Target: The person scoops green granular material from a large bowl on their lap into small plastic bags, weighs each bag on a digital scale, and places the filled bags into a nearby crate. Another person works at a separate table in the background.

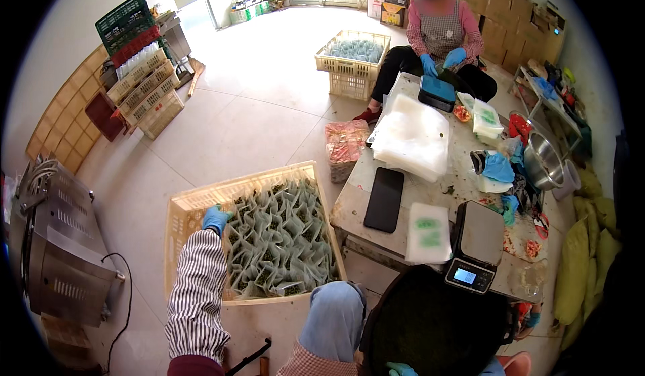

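My left hand (216, 218), in a blue glove, reaches into a yellowish plastic crate (194, 197) on the floor. It is at the left end of the rows of clear plastic bags (279, 240), which stand upright and hold small dark green pieces. Whether its fingers grip a bag is too small to tell. At the bottom edge of the picture, my gloved right hand (401, 369) shows only in part, over a large dark round basin (433, 320). The basin's dark contents are hard to make out. A digital scale (478, 235) with a lit display stands beside the basin, on the low table's corner.
The low table (347, 210) bears a phone (384, 200), stacked clear bags (413, 134) and printed bags (428, 232). Across it sits a person (443, 33) in blue gloves, by another scale (436, 93). A steel machine (70, 245) with a trailing cord (130, 285) stands at left.
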The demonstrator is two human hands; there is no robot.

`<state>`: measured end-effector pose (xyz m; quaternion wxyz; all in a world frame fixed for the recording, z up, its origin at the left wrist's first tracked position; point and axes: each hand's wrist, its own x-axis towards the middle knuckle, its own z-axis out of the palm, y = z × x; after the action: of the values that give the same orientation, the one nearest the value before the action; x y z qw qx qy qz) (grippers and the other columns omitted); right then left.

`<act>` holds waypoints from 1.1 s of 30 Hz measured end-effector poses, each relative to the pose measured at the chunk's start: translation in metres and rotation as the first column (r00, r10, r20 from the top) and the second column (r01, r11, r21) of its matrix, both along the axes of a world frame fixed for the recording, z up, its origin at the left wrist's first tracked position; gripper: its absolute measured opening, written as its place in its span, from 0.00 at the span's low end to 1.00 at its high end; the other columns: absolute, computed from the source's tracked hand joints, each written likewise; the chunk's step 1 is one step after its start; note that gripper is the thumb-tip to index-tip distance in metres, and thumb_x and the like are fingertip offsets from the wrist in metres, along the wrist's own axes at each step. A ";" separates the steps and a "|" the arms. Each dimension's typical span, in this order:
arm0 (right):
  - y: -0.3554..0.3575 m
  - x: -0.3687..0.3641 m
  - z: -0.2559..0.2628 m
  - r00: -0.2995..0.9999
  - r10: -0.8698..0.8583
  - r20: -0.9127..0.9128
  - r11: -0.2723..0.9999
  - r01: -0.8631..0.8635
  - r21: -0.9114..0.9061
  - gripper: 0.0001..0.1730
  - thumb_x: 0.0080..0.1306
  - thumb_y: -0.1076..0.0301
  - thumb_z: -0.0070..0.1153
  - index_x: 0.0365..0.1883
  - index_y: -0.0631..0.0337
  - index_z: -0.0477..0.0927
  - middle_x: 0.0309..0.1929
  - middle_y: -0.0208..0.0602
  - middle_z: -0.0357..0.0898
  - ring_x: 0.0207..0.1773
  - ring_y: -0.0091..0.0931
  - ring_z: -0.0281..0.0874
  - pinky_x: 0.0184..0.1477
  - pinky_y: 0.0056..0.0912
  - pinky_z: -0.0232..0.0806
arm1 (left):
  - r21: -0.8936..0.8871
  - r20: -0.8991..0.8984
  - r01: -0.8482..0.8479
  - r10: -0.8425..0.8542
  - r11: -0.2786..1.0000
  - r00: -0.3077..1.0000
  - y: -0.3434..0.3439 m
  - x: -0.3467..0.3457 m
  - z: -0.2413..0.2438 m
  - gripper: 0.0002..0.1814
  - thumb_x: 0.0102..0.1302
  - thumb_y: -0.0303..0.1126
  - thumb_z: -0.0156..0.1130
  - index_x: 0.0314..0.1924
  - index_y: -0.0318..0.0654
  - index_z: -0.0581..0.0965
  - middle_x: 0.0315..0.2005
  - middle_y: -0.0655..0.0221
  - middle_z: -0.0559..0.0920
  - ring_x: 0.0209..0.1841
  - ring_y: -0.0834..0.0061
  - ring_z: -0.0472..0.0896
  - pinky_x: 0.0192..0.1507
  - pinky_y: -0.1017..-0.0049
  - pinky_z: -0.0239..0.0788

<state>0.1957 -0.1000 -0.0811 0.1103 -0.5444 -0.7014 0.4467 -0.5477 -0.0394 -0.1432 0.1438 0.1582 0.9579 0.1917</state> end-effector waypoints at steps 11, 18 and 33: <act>0.022 -0.026 0.039 0.989 0.127 -0.073 0.989 -0.121 0.088 0.12 0.72 0.71 0.60 0.52 0.58 0.87 0.52 0.41 0.86 0.55 0.35 0.84 0.60 0.35 0.74 | 0.369 -0.229 0.163 -0.080 0.915 0.970 -0.088 -0.088 0.018 0.14 0.74 0.37 0.59 0.39 0.36 0.87 0.29 0.56 0.88 0.29 0.63 0.85 0.36 0.63 0.75; 0.068 -0.077 0.112 0.957 0.184 -0.226 0.923 -0.089 0.374 0.23 0.70 0.65 0.61 0.62 0.61 0.82 0.61 0.46 0.83 0.63 0.42 0.80 0.67 0.40 0.70 | 0.633 0.197 0.290 -0.512 0.717 0.836 -0.036 0.123 0.265 0.14 0.80 0.32 0.54 0.47 0.31 0.85 0.34 0.67 0.88 0.34 0.77 0.86 0.42 0.76 0.80; 0.038 -0.089 0.179 0.368 -0.340 -0.865 0.938 0.065 -0.340 0.17 0.76 0.72 0.60 0.59 0.71 0.80 0.51 0.36 0.86 0.51 0.22 0.82 0.57 0.26 0.75 | 0.930 0.357 0.088 -0.934 0.356 0.002 -0.021 0.432 0.241 0.39 0.74 0.51 0.65 0.75 0.34 0.68 0.56 0.65 0.84 0.60 0.71 0.81 0.68 0.69 0.69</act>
<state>0.1071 -0.0621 0.0984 0.4619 -0.3009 -0.3898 0.7377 -0.1158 -0.0607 0.0979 0.6487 0.4485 0.3544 0.5024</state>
